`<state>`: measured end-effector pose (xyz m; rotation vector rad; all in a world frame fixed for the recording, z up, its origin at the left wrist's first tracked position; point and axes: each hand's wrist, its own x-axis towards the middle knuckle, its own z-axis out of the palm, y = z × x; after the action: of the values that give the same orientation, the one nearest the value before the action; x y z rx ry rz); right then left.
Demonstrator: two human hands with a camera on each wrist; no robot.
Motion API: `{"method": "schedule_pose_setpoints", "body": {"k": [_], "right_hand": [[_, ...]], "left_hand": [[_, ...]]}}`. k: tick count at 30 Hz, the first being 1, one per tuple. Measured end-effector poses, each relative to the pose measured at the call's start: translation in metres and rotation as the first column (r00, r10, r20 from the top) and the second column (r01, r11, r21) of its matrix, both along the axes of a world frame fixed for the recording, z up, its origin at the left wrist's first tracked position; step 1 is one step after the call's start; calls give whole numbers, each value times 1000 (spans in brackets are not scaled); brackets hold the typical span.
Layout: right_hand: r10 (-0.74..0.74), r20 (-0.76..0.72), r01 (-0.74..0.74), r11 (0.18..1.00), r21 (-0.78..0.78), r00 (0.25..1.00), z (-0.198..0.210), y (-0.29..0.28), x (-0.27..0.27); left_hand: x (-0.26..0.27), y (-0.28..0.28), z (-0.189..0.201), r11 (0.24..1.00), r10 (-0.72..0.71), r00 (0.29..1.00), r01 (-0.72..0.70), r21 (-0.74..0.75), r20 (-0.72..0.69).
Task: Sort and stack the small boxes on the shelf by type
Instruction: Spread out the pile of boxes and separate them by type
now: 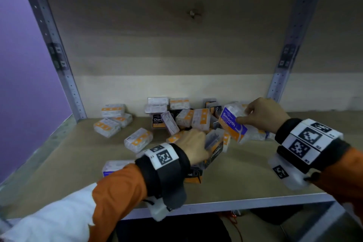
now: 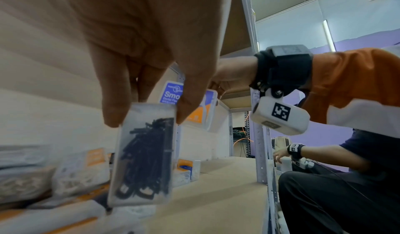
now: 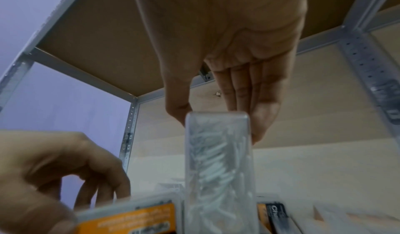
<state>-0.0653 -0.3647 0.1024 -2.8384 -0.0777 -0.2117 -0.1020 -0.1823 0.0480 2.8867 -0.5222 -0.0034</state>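
Observation:
Several small clear boxes (image 1: 177, 118) with orange, blue or black labels lie jumbled at the back middle of the wooden shelf (image 1: 255, 171). My left hand (image 1: 204, 141) pinches a clear box of black picks (image 1: 214, 138) just above the pile; the left wrist view shows this box (image 2: 142, 153) hanging upright between thumb and fingers (image 2: 114, 114). Up to the right, my right hand (image 1: 243, 114) grips a blue-and-orange "Smooth" box (image 1: 232, 124) of white picks, lifted and tilted. In the right wrist view that box (image 3: 218, 169) stands on end under my right hand (image 3: 218, 123).
A few orange-labelled boxes (image 1: 111, 121) lie apart at the left, one blue-labelled box (image 1: 115, 167) near my left sleeve, and a black-and-orange box (image 1: 194, 177) under my left wrist. Metal posts (image 1: 282, 69) frame the bay. Another person (image 2: 324, 177) works at the neighbouring shelf on the right.

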Motion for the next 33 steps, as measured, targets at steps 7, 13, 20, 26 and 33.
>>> {"method": "schedule_pose_setpoints", "body": {"k": [7, 13, 20, 26, 33], "right_hand": [[-28, -34, 26, 997, -74, 999, -14, -16, -7], [-12, -80, 5, 996, -87, 997, -23, -20, -8], [-21, -84, 12, 993, -114, 996, -28, -27, -9], [-28, -79, 21, 996, -89, 997, -33, -29, -9], [-6, -114, -8, 992, -122, 993, -35, -27, -8]], "left_hand": [[1, -36, -19, 1000, -5, 999, 4, -18, -32], [8, -49, -37, 1000, 23, 999, -22, 22, -48], [11, -53, -57, 985, -13, 998, 25, 172, -69], [11, -56, -58, 979, -1, 997, 16, 204, -74], [9, -62, -61, 959, -3, 999, 17, 281, -51]]}}
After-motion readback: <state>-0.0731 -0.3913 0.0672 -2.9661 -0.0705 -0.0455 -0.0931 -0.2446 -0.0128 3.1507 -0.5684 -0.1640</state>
